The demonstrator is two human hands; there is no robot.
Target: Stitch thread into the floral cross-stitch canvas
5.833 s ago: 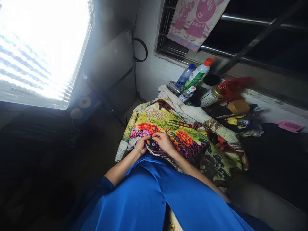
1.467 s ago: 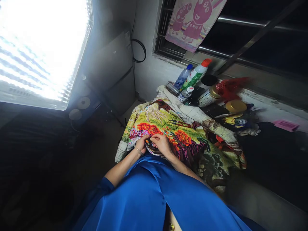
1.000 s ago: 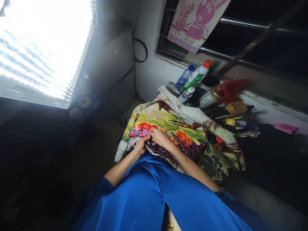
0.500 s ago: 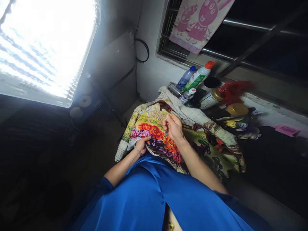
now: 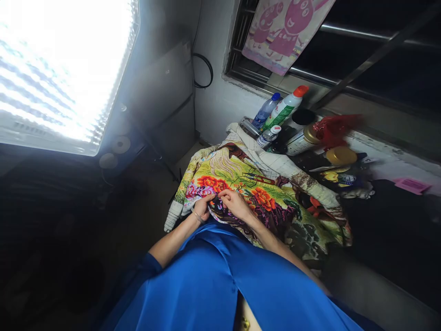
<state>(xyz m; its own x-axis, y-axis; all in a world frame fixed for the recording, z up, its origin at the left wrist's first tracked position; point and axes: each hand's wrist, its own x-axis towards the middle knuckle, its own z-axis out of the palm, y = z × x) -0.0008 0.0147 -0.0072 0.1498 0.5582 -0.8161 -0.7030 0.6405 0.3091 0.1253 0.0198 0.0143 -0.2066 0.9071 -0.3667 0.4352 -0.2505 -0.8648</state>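
R hand [image 5: 234, 204] back down on cloth [image 5: 220, 168] since prev frame, fingers pinched, contents unclear, L hand [image 5: 202, 208] gripping cloth edge, bottles [image 5: 281, 109] beyond cloth, lamp [image 5: 65, 69] left of it.

A lamp panel [image 5: 62, 59] at ten o'clock is blown out, its glare hazing the grey cabinet [image 5: 168, 92]; seven to nine o'clock nearly black; floral cloth [image 5: 220, 164], central, brightly lit; red plastic [image 5: 339, 128] toward two o'clock blurred.
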